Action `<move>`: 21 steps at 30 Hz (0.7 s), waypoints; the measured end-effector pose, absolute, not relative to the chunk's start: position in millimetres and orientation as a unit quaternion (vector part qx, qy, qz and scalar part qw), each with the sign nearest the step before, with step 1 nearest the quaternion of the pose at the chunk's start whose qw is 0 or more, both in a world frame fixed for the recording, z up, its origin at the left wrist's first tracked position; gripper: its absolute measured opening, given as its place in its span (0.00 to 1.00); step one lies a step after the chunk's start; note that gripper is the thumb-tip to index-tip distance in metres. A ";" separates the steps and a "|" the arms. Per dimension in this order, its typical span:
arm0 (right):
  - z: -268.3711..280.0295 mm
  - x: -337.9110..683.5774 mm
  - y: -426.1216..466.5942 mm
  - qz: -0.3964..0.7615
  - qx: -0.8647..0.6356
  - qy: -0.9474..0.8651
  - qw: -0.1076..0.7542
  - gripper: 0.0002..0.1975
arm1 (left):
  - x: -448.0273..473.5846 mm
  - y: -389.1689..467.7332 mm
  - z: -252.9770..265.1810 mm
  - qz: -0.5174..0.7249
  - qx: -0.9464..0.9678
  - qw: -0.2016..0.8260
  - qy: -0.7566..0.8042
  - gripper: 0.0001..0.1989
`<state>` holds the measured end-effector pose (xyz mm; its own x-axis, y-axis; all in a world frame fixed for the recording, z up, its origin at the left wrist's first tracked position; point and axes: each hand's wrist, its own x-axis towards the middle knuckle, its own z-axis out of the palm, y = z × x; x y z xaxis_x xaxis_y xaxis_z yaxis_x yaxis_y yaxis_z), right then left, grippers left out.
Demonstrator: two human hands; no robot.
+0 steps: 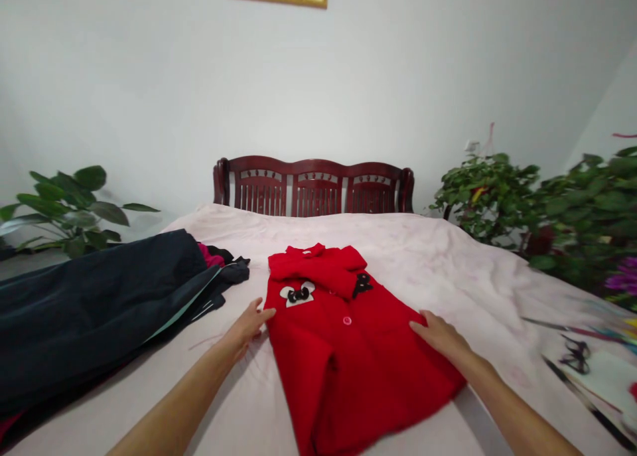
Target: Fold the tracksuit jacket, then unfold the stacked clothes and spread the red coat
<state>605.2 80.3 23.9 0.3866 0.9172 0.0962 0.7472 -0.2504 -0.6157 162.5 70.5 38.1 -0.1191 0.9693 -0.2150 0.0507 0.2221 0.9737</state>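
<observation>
A small red coat [348, 356] lies flat on the bed, collar toward the headboard, with a pink button and a black-and-white bow patch on the chest. One sleeve is folded across the upper front. My left hand [250, 324] rests with fingers apart at the coat's left edge. My right hand [438, 333] lies flat on the coat's right edge, fingers spread. Neither hand grips anything.
The pale pink bedsheet [448, 270] covers the bed. A pile of dark garments [99, 310] lies at the left. A dark wooden headboard [313, 187] stands behind. Leafy plants flank the bed at left [70, 210] and right [547, 210]. Patterned fabric [592, 370] lies at the right edge.
</observation>
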 end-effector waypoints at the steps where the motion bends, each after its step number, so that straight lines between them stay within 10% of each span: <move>1: 17.0 607.0 76.0 0.115 -0.794 -0.544 0.246 0.19 | 164.3 65.2 31.1 0.444 0.425 0.536 0.579 0.37; 10: 35.5 608.3 71.9 0.068 -0.739 -0.664 0.095 0.16 | 163.9 82.7 25.1 0.449 0.426 0.521 0.588 0.44; 15: 38.8 612.8 72.7 0.005 -0.771 -0.635 0.047 0.22 | 126.3 71.0 -0.1 0.322 0.616 0.321 0.643 0.35; 21: 46.3 536.4 119.0 0.202 -0.700 -0.598 0.333 0.21 | 122.4 29.4 -37.9 0.211 0.737 0.104 0.634 0.29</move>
